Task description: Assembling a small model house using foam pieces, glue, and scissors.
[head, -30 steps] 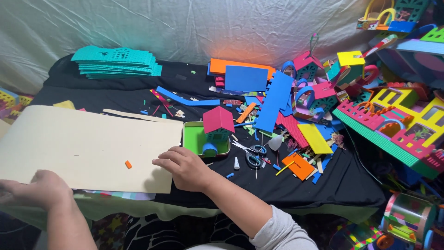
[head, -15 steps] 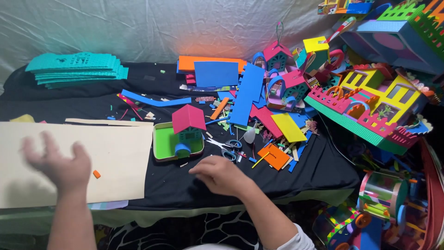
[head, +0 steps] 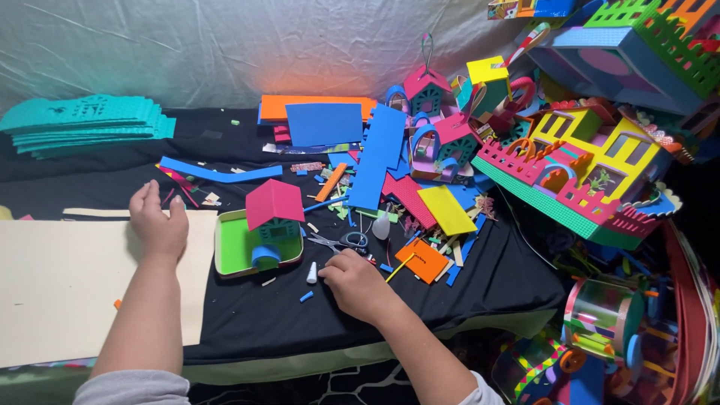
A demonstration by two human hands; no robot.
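your left hand (head: 159, 225) lies flat, fingers spread, on the top edge of the big cream sheet (head: 67, 289), gripping nothing. your right hand (head: 356, 283) is curled down on the black cloth (head: 247, 319), its fingertips at a small white tube piece (head: 312, 273); the view is too small to tell whether they have closed on it or only touch it. just beside both hands stands the little house with the pink roof (head: 274, 203), set on its green tray (head: 231, 247) with a blue disc at the front, so it looks mostly built. scissors (head: 341, 241) and loose foam scraps lie around it unused. further back are a teal stack (head: 86, 124), blue and orange sheets (head: 315, 116), and finished foam houses (head: 592, 161) piled at the right against a pale draped backdrop.
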